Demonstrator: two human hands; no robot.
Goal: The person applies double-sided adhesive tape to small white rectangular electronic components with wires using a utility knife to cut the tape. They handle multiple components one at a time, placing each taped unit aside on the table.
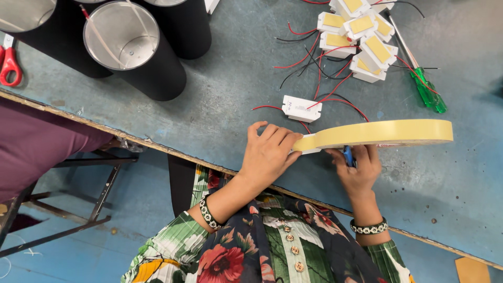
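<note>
The left hand [270, 152] lies palm-down on the table [220, 105], fingers curled over a small white box [309, 149] and pressing the free end of a tape roll [382, 132] against it. The right hand [359, 167] sits just beside it, under the roll, grasping the roll's lower edge along with a small blue tool [348, 156] that shows between the fingers; what kind of tool it is cannot be told. The roll stands on edge and stretches away to the right of both hands.

Just beyond the left hand's fingertips lies another white box [301, 108] with red and black wires. Farther out, beyond the right hand, is a heap of white boxes [361, 39] with yellow tape on top, and to its right a green screwdriver [427, 89]. Well away to the left of the left hand stand black cylinders [157, 73] with shiny insides, and red scissors [9, 65] lie at the far left edge.
</note>
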